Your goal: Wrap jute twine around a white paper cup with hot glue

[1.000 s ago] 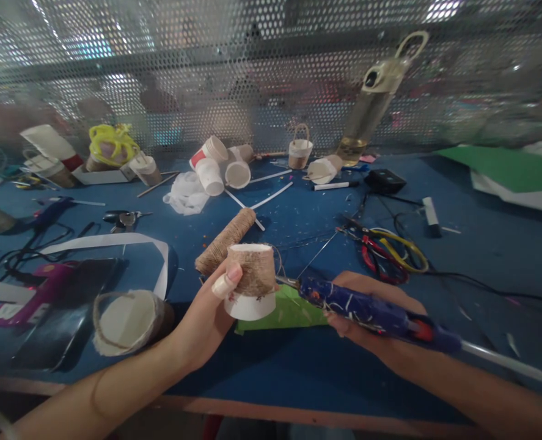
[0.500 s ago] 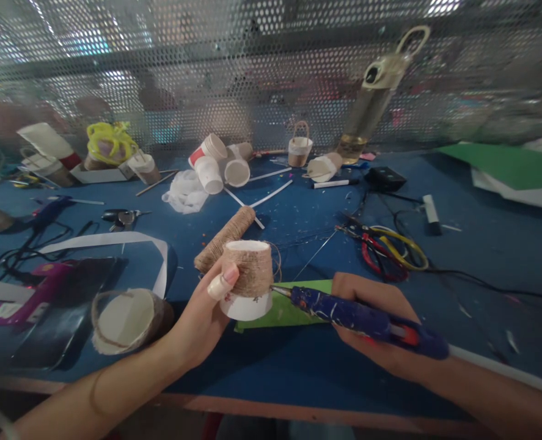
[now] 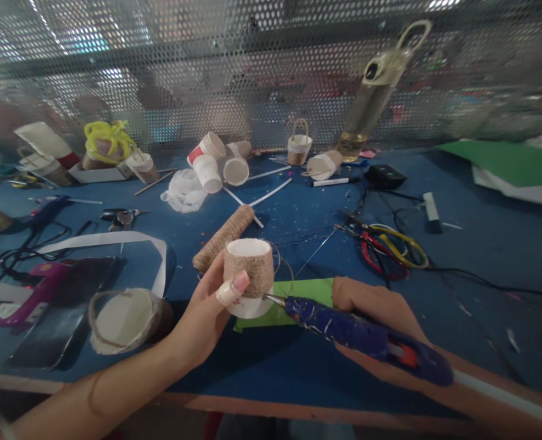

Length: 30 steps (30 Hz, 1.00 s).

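Twine covers the upper part of a small paper cup (image 3: 251,269), whose lower band is white. My left hand (image 3: 211,305) is closed round its left side, thumb in front. My right hand (image 3: 380,318) grips a dark blue glue gun (image 3: 344,324), a white glue stick poking out of its rear. The metal nozzle touches or nearly touches the cup's lower right side, near the twine's bottom edge. A loose loop of twine stands out to the right of the cup. Behind it lies a roll of twine (image 3: 225,237); a green sheet (image 3: 307,293) is beneath.
A cup with a twine handle (image 3: 126,321) lies at left beside a dark phone (image 3: 64,311). Red and yellow-handled pliers (image 3: 390,247) and cables are at right. Paper cups (image 3: 209,162), a plastic bag (image 3: 183,190) and a tilted bottle (image 3: 371,91) stand further back.
The glue gun's nozzle has shifted slightly left and down along the cup. The cup has tipped a little, showing more of its inside, and the twine loop reaches further right.
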Tool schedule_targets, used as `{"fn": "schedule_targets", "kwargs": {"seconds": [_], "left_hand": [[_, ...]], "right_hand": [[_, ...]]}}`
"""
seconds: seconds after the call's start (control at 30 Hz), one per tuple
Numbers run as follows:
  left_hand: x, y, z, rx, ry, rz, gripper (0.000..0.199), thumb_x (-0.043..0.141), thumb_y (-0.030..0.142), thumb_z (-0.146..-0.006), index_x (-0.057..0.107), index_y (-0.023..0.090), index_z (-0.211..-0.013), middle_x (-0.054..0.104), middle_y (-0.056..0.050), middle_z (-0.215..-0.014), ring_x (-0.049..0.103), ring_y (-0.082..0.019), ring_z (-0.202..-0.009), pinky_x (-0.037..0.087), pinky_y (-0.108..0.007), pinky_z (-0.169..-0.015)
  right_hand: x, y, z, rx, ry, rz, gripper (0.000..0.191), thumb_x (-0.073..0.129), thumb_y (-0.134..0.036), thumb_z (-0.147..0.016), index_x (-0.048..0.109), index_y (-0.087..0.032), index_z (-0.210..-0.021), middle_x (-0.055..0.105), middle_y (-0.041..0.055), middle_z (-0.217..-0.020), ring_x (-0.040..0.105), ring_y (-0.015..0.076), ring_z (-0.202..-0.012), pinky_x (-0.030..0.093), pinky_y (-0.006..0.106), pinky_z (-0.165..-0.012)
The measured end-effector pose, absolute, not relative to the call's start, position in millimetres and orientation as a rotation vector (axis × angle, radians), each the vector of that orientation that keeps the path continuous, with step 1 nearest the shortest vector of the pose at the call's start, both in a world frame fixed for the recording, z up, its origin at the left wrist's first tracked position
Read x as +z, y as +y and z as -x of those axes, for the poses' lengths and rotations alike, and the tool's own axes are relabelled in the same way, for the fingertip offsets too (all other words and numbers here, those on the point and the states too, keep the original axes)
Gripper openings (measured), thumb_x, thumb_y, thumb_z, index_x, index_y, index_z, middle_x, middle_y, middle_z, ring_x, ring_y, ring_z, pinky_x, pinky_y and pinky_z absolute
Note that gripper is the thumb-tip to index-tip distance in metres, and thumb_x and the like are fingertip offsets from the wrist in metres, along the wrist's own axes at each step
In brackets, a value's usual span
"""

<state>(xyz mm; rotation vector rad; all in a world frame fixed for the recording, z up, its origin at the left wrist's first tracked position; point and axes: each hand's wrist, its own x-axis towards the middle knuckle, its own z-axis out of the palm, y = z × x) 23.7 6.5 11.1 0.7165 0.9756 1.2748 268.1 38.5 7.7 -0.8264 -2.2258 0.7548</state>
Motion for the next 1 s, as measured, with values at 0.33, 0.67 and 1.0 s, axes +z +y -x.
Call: {"fn": "schedule_targets", "kwargs": {"seconds": [0.33, 0.67, 1.0], "left_hand": [[9.5, 4.5, -21.8, 1.310, 1.021, -0.775, 0.055, 0.073, 0.040, -0.082, 0.059, 0.029, -0.134, 0.064, -0.006, -0.135, 0.056, -0.030, -0.127, 0.049, -0.035, -0.099], [3.3, 6.0, -21.7, 1.325, 0.978, -0.827, 0.049, 0.070, 0.032, -0.087, 0.060, 0.034, -0.134, 0.066, -0.003, -0.134, 0.058, -0.027, -0.125, 0.049, -0.036, -0.101], [5.9, 7.2, -21.0, 1.346, 1.026, -0.802, 0.050, 0.070, 0.042, -0.085, 0.062, 0.029, -0.132, 0.063, -0.005, -0.139, 0.051, -0.031, -0.133, 0.047, -0.036, -0.103]], "right_hand": [[1.8, 40.3, -273.2, 0.567, -2.318, 0.812, 0.027, 0.059, -0.015, -0.079, 0.034, -0.025, -0.076, 0.040, -0.0064, -0.068, 0.037, 0.0104, -0.054, 0.024, 0.026, -0.053], [-1.0, 40.8, -275.3, 0.502, -2.397, 0.752, 0.026, 0.058, -0.016, -0.075, 0.033, -0.025, -0.078, 0.041, -0.0068, -0.069, 0.040, 0.0106, -0.055, 0.024, 0.026, -0.053], [6.0, 36.8, -268.9, 0.562, -2.284, 0.934, 0.023, 0.056, -0.017, -0.079, 0.036, -0.023, -0.071, 0.041, -0.0065, -0.064, 0.038, 0.0090, -0.052, 0.026, 0.025, -0.052]]}}
